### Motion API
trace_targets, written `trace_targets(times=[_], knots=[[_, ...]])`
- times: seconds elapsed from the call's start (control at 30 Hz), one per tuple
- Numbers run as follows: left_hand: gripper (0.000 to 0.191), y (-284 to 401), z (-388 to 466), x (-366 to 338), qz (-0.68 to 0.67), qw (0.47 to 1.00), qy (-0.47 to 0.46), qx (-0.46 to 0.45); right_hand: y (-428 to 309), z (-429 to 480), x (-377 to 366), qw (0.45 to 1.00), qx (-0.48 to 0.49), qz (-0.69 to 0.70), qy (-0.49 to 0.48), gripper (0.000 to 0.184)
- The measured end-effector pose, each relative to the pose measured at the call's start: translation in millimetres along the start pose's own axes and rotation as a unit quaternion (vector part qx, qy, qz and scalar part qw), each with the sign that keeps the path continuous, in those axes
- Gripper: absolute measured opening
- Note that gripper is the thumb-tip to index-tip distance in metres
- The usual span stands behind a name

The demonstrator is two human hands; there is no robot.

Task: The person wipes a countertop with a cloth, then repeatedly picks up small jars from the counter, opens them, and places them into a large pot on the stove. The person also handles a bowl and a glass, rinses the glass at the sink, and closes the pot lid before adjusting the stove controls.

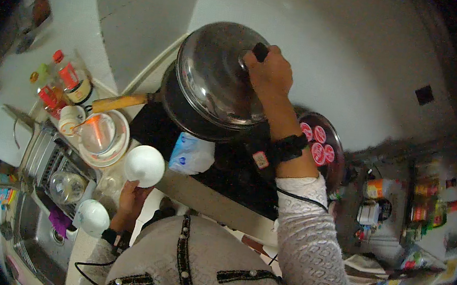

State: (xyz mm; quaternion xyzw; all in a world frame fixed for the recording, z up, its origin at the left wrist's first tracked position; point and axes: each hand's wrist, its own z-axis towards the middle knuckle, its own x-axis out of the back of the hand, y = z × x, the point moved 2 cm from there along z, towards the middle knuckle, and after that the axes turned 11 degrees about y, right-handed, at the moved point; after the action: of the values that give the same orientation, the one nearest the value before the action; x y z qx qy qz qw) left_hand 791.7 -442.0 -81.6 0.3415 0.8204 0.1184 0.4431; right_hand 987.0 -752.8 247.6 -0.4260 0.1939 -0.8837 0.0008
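My right hand [270,72] grips the black knob of a domed metal lid [214,74]. The lid is tilted over a dark wok [170,99], whose wooden handle [120,102] points left. Below, my left hand [132,201] holds a white bowl [144,165] by its lower edge. A blue-and-white plastic packet [191,154] lies on the black cooktop [224,179] between the bowl and the wok. What the wok holds cannot be seen.
Left are sauce bottles [70,78], stacked plates [121,148] with a clear container [96,133], a second bowl [94,217], a dish rack [48,165] and a steel sink [39,254]. A round tray [335,141] with red-and-white discs stands right, near crowded shelves [402,198].
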Motion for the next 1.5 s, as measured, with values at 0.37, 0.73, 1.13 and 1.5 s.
trace_targets(times=[0.37,0.73,1.13,1.5], knots=[[0.056,-9.1,22.9,17.7,0.059,0.997,0.016,-0.035,190.0,-3.5,157.4,0.983,-0.091,-0.052,0.150,0.046],[0.036,-21.9,29.1,27.7,0.023,0.996,0.066,-0.053,291.6,-59.0,138.8,0.971,-0.163,-0.139,0.103,0.051],[0.025,-42.4,-29.6,36.5,-0.016,0.979,0.200,-0.039,309.6,-70.7,116.9,0.970,-0.188,-0.133,0.081,0.054],[0.019,-70.0,-65.1,29.2,0.070,0.982,0.092,-0.148,340.9,-68.3,96.9,0.967,-0.104,-0.218,0.082,0.071]])
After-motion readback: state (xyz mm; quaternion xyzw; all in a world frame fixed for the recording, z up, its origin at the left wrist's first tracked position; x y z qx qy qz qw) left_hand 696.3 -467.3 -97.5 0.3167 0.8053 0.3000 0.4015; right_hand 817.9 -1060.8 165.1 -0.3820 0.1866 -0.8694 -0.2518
